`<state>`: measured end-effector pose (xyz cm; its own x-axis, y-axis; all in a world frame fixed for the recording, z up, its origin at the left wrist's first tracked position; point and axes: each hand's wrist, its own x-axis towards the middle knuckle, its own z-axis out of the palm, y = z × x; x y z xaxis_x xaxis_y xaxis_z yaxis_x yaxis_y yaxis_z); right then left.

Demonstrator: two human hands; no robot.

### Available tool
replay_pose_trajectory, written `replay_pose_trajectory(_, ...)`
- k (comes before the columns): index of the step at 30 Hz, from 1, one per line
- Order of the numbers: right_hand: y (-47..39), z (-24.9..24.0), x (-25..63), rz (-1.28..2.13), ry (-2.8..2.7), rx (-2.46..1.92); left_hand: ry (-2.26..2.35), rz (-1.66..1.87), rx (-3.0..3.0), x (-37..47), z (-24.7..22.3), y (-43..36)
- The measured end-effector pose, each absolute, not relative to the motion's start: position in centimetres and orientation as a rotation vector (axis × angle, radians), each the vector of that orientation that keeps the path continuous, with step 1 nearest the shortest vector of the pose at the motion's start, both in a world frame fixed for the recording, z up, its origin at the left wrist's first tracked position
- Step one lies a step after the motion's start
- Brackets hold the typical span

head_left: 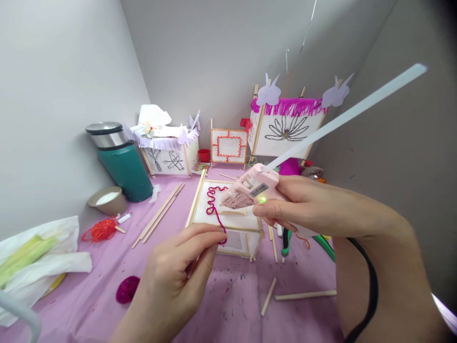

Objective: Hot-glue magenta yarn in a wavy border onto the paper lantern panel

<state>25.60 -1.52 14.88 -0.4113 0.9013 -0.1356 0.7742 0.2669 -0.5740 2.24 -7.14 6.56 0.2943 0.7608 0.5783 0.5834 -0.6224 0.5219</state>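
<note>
pink glue gun and magenta yarn, tip contact unclear

head view: left hand has its grip pinched on the yarn's trailing part, fingertips partly covering it. the rest squiggles over the white top of a stick-framed box on the table. right hand has its grip wrapped round the glue gun, some fingers hidden behind; can't tell if its tip touches anything. right arm partly blocks a green-handled tool. grey curved thing cut off bottom left.
</note>
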Motion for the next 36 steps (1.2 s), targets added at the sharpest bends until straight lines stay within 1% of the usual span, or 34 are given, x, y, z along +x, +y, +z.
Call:
replay_pose_trajectory(7,-1.8,14.8,25.2,0.917,-2.261,-1.578,1.236,1.215,2.356,2.4,6.6,-6.9)
replay_pose_trajectory(15,-1.7,15.0,24.3,0.925,-2.326,-1.537,1.239,1.201,2.350,2.4,6.3,-6.8)
replay_pose_trajectory(19,-1.4,15.0,24.5,0.891,-2.340,-1.602,1.252,1.180,2.341,2.2,6.4,-6.9)
replay_pose_trajectory(36,-1.6,16.4,23.6,0.937,-2.404,-1.668,1.547,1.229,2.266,0.6,6.4,-7.3)
